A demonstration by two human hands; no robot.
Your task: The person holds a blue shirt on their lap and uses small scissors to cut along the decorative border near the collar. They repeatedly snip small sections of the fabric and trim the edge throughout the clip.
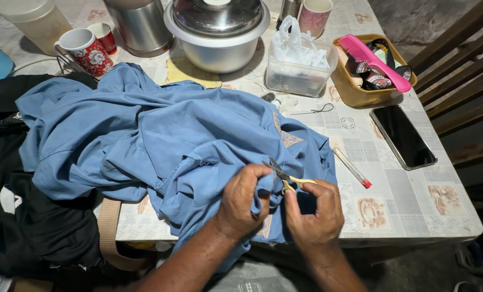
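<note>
While the left hand (245, 201) pinches a fold of the blue cloth (160, 135) shut between thumb and fingers, the right hand (314, 213) is closed around small yellow-handled scissors (285, 176). The scissors lie right between the two hands, touching the fold; their long axis runs from the handles at about 4 o'clock to the blade tips at about 10 o'clock, pointing toward the left hand's knuckles. The blades look only slightly parted, though I cannot tell for sure. The right hand is the nearer to the scissors, the left nearer to the cloth's bulk, which spreads away toward 10 and 11 o'clock over the desk (409, 205).

The desk wears a patterned cover. At 3 o'clock from the hands lies a pen (352, 168) with a red end, and beyond it a dark phone (402, 136). At 1 o'clock stand a yellow tray (355, 94) with a pink comb (372, 60) and a clear box (298, 73) of plastic bags. A lidded metal pot (218, 32) sits at 12, and a floral mug (87, 51) at 11. Dark wooden slats (458, 70) close the right side.
</note>
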